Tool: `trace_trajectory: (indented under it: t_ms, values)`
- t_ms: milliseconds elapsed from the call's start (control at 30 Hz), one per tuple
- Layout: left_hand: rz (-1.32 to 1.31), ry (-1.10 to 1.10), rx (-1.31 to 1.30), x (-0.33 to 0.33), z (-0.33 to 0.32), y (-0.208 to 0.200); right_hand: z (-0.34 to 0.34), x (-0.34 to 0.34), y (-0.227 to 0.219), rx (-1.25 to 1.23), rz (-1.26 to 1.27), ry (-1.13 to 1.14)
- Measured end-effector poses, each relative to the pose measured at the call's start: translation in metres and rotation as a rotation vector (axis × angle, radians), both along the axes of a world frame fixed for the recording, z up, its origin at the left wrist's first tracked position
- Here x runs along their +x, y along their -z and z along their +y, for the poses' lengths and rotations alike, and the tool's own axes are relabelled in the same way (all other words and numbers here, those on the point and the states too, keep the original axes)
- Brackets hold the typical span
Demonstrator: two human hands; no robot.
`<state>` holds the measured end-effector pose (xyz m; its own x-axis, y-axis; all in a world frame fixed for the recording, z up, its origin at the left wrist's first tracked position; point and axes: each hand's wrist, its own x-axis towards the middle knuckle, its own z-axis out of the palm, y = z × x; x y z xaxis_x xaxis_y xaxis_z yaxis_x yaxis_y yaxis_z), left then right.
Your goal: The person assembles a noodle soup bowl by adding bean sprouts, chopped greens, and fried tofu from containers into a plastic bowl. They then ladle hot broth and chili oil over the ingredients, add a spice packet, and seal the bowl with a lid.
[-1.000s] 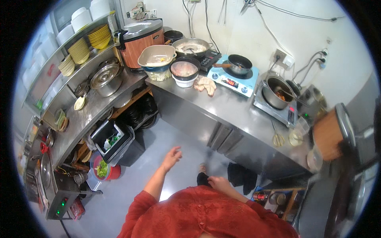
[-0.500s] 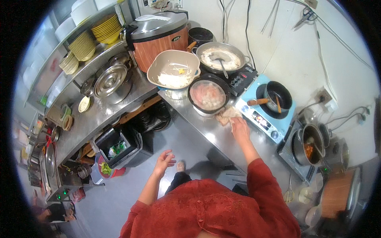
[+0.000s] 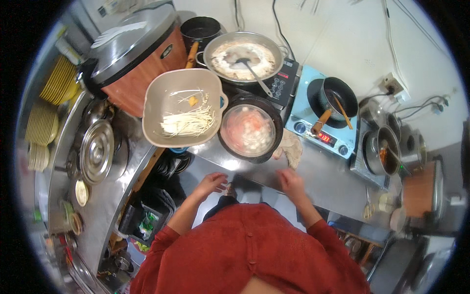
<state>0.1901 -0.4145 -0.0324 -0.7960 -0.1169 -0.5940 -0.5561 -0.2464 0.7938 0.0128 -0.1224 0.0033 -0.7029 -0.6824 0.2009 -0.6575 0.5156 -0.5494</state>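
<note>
My left hand (image 3: 210, 186) hovers over the near counter edge, fingers loosely bent with nothing in them. To its right, my right hand (image 3: 292, 185) hangs above the steel counter, somewhat blurred, its fingers loose and apparently bare. A crumpled beige cloth (image 3: 292, 148) lies just beyond it. Beside the cloth sits a round dish of pink and whitish food (image 3: 248, 130) under what looks like clear film, inside a black pan (image 3: 276, 122). Left of that stands a beige basin (image 3: 155, 115) holding pale thin strips (image 3: 188, 122) and a small yellow lump.
Behind, a wide pan of whitish liquid (image 3: 242, 56) with a ladle stands on a black cooker. Rightward are a blue induction cooker (image 3: 306, 120) with a small wooden-handled pot (image 3: 338, 98) and another pot (image 3: 384, 151). A wood-patterned rice cooker (image 3: 147, 68) and a lidded pot (image 3: 98, 151) stand left.
My right hand has let go of the cloth and drawn back toward me. My left hand has come nearer the counter edge. The view has shifted closer to the counter.
</note>
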Motion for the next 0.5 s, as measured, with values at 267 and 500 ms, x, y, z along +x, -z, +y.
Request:
trace_trajectory:
  t_ms: [267,500]
  values:
    - [0.246,-0.345,0.185,-0.050,0.023,-0.050,0.007,0.025,-0.013,-0.186,-0.357,0.201]
    - [0.285,-0.757,0.232,-0.081,0.044,-0.051,0.089,0.077,0.040,-0.033,-0.699,0.223]
